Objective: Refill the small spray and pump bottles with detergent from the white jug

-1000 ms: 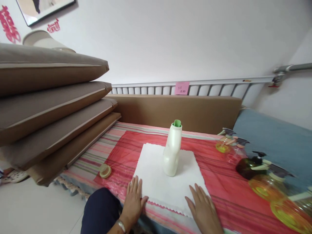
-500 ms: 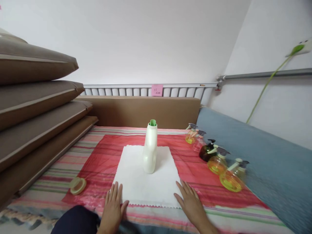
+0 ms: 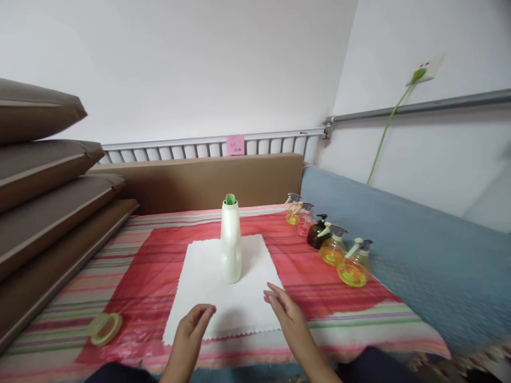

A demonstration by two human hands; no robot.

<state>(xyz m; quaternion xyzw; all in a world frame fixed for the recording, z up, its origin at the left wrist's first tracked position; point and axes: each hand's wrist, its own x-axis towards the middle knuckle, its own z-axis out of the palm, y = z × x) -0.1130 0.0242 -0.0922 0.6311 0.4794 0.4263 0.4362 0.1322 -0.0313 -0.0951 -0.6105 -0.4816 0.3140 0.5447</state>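
On the far left we have a stack of flat grey-and-brown cushions (image 3: 56,192), and near left of the striped cloth cover (image 3: 99,282) lies a pale yellow round lid (image 3: 104,328), partly over the thin red see-through sheet (image 3: 139,276). Now the left hand (image 3: 190,328), above the near edge of a square white cloth (image 3: 203,271), fingers curled, only a narrow gap to the thumb. Centre stage, upright on that cloth: a tall white plastic bottle (image 3: 231,247) with a green spout (image 3: 230,199), clear of both hands! Behind it, far side, a pink paper note (image 3: 235,145) hangs on the white radiator (image 3: 179,153). On to the right hand (image 3: 288,311), near the cloth's right edge, fingers loosely spread, holding nothing. Further right, a slanting row of five squat see-through pump bottles (image 3: 332,252) beside a blue fabric covering (image 3: 399,229); far right, a bright green cable (image 3: 385,133) meets a white wall socket (image 3: 429,73).
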